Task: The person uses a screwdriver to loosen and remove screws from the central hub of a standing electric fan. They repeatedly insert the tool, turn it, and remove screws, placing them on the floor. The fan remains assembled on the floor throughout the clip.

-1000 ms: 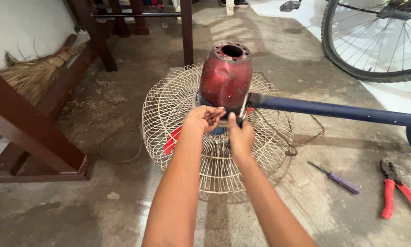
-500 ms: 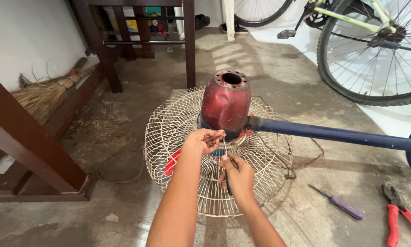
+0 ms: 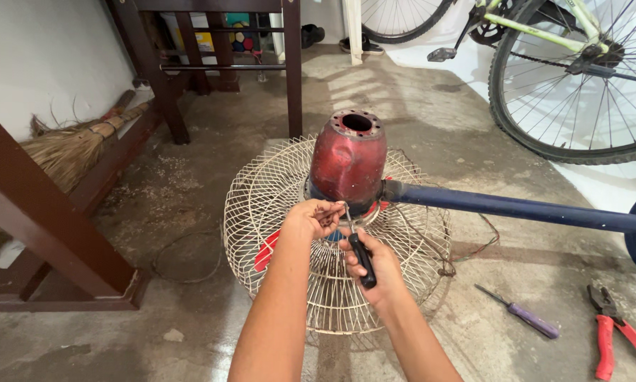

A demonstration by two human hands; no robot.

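Over the fan cage (image 3: pixel 275 212), right hand (image 3: pixel 374 272) clamps a screwdriver (image 3: pixel 361 257); left hand (image 3: pixel 316 218) pinches its tip.

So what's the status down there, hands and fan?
Right hand grips a black-handled screwdriver, tip at the base of the red motor housing. Left hand pinches beside the tip. Fan lies face-down on its wire guard. Nothing in the way.

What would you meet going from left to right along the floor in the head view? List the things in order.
Straw broom → wire fan guard → red motor housing → purple-handled screwdriver → red-handled pliers.
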